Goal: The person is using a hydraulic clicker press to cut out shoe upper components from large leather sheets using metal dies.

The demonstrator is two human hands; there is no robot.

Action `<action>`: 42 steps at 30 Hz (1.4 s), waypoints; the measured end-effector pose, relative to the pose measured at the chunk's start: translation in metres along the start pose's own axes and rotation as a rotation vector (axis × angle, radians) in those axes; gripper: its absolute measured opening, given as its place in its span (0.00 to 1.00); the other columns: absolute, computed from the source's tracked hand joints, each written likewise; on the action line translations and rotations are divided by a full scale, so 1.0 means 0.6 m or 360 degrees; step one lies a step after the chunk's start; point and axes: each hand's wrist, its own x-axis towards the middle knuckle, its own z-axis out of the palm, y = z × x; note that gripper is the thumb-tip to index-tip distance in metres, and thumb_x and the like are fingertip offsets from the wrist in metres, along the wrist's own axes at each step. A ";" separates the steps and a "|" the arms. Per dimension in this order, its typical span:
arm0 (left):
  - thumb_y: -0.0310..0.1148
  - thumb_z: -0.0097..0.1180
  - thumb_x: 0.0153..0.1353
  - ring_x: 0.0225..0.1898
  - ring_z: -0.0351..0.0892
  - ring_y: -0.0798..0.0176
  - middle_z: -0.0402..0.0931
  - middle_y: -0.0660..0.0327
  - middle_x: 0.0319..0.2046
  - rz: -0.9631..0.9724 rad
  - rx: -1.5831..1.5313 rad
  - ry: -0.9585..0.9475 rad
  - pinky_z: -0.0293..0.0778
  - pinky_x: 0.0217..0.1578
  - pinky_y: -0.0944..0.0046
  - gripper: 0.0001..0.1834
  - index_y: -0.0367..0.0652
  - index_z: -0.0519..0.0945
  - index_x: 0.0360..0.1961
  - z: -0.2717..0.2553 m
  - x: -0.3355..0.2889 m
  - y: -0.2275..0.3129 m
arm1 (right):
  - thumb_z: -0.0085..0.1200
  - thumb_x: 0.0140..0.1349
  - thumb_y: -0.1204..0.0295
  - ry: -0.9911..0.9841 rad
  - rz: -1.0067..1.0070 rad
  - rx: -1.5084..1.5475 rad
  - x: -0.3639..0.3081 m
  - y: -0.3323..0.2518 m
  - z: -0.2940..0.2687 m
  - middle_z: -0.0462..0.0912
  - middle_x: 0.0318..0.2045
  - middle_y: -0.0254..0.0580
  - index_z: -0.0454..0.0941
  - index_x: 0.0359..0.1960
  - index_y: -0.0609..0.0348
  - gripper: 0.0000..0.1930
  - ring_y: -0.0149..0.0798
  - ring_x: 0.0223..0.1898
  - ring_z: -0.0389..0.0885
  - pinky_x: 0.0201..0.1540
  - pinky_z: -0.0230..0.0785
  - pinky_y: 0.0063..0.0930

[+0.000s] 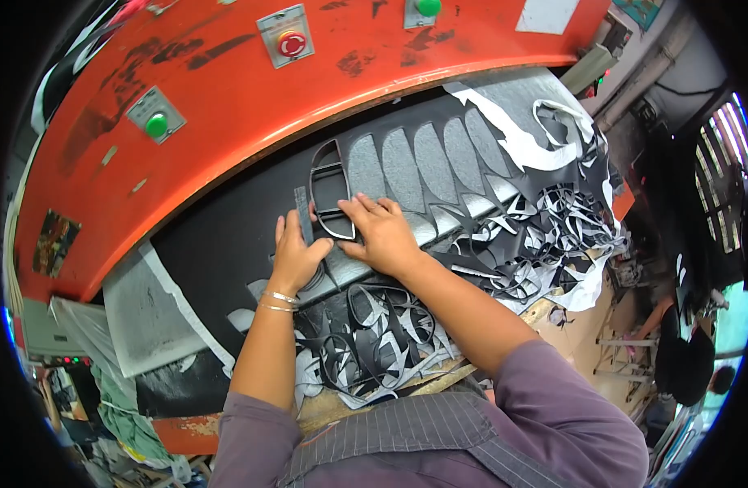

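Observation:
A black-rimmed cutting die (346,189), a long half-oval frame with crossbars, lies on a black sheet (228,207). My right hand (382,236) grips its near right edge, with fingers bent over the rim. Just left of the die is my left hand (295,254). A narrow grey strip (302,213) runs between its thumb and fingers, and the thumb tip comes close to the die. Dark curved edges show under that palm, mostly hidden. Right of the die, a row of leaf-shaped openings (402,167) in the sheet shows a grey surface beneath.
An orange machine front (219,89) rises behind the sheet, with a red button (291,43) and a green button (156,124). Black and white offcuts (545,236) heap up at the right; more scraps (374,333) lie between my forearms. White torn sheeting (512,138) lies at the back right.

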 end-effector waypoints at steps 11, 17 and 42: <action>0.41 0.57 0.46 0.54 0.71 0.52 0.72 0.52 0.49 -0.0059 0.0214 -0.0121 0.36 0.68 0.47 0.39 0.36 0.63 0.59 -0.011 -0.003 0.024 | 0.60 0.50 0.56 0.0035 0.0001 -0.0055 0.000 -0.011 -0.006 0.77 0.53 0.54 0.68 0.58 0.60 0.34 0.47 0.60 0.70 0.63 0.56 0.43; 0.38 0.60 0.50 0.45 0.77 0.56 0.76 0.53 0.40 -0.0110 0.0006 0.0300 0.59 0.58 0.54 0.29 0.35 0.67 0.51 -0.023 -0.031 0.013 | 0.60 0.54 0.55 0.0018 0.0240 0.0269 0.003 -0.026 -0.055 0.70 0.59 0.57 0.63 0.63 0.61 0.38 0.51 0.63 0.65 0.64 0.54 0.43; 0.43 0.63 0.43 0.32 0.77 0.40 0.76 0.44 0.26 -0.0347 0.0600 -0.0301 0.73 0.31 0.47 0.27 0.38 0.69 0.40 -0.082 -0.402 0.202 | 0.68 0.42 0.54 -0.0983 -0.0630 0.0304 -0.216 -0.202 -0.188 0.79 0.34 0.45 0.78 0.39 0.63 0.28 0.47 0.41 0.78 0.44 0.72 0.37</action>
